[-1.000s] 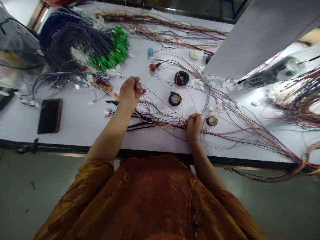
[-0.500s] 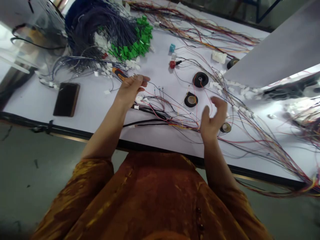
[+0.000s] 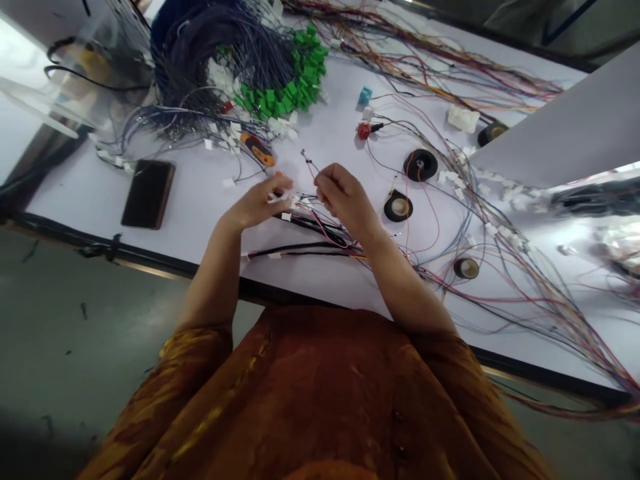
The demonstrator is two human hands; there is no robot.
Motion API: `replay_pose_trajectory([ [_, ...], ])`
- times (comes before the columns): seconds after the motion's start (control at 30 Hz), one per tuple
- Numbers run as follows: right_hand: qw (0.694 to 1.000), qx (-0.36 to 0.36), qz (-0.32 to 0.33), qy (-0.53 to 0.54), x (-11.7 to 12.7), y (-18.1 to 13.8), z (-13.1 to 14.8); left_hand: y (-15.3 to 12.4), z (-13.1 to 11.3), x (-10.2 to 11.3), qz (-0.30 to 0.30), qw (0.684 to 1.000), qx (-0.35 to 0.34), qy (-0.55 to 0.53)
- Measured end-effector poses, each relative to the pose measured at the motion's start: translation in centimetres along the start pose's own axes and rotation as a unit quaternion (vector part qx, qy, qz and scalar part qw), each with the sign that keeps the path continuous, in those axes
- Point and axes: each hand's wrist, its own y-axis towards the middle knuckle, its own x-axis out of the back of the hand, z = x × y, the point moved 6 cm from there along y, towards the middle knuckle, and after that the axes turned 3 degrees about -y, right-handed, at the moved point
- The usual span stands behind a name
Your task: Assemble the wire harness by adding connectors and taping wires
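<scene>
My right hand pinches thin wires between thumb and fingers; their metal terminal ends stick out up and to the left. To its left, my left hand has thumb and fingers apart, with no held thing visible. Close to the left thumb lies a white connector, joined to the thin wires of a harness. Black-sleeved cables of the harness run along the table below both hands. An orange and black hand tool lies just beyond my left hand.
A dark phone lies at left. Behind are bundled blue wires with green connectors. Black tape rolls and a red connector lie to the right, near long loose wires. A white panel stands at right.
My right hand has moved left from among the wires and now pinches wire ends. The left hand has come slightly down, its fingers now apart. The view has shifted a little.
</scene>
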Motion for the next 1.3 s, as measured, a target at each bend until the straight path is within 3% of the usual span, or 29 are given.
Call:
replay_pose_trajectory([
  [0.07,0.999,-0.005,0.030,0.028,-1.2,-1.3,-0.3,-0.1,1.4,-0.4,0.009,0.997,-0.008,0.082],
  [0.17,0.996,-0.022,0.077,0.040,-3.6,-3.0,-1.8,0.2,1.5,-1.0,-0.015,0.989,-0.036,0.144],
  [0.33,0.994,0.005,0.106,0.003,-5.6,-5.2,-3.5,0.8,-0.5,-1.2,-0.027,0.999,-0.025,0.039],
  [0.47,0.997,0.050,0.045,-0.038,-4.2,-5.4,-3.3,0.9,-1.2,-2.8,-0.029,0.989,0.044,-0.140],
  [0.67,0.988,0.044,-0.099,-0.108,0.3,-4.2,-3.6,0.6,1.3,-5.9,-0.070,0.928,0.152,-0.332],
  [1.0,0.948,0.072,-0.145,-0.276,1.3,-4.8,-3.1,0.1,2.1,-6.2,-0.088,0.945,0.125,-0.290],
  [1.17,0.943,0.045,-0.151,-0.295,1.5,-4.4,-3.5,-0.3,1.4,-6.0,-0.100,0.954,0.092,-0.266],
  [1.3,0.943,0.040,-0.154,-0.291,1.4,-4.3,-3.6,-0.5,1.3,-6.0,-0.103,0.955,0.105,-0.259],
])
